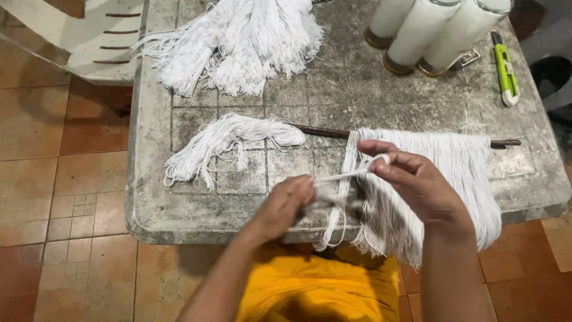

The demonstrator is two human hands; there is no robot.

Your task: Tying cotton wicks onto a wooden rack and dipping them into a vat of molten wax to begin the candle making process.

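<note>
Left hand (285, 203) and right hand (411, 179), lower centre, both pinched shut on taut white cotton strand (342, 175). Strand hangs from thin dark wooden rod (325, 132) across grey stone table (196, 209), beside white fringe (459, 173).

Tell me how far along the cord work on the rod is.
Done: a curtain of white cords hangs from the dark rod. In hand: left hand and right hand pull one strand taut. Left: loose bundle, big pile.
</note>
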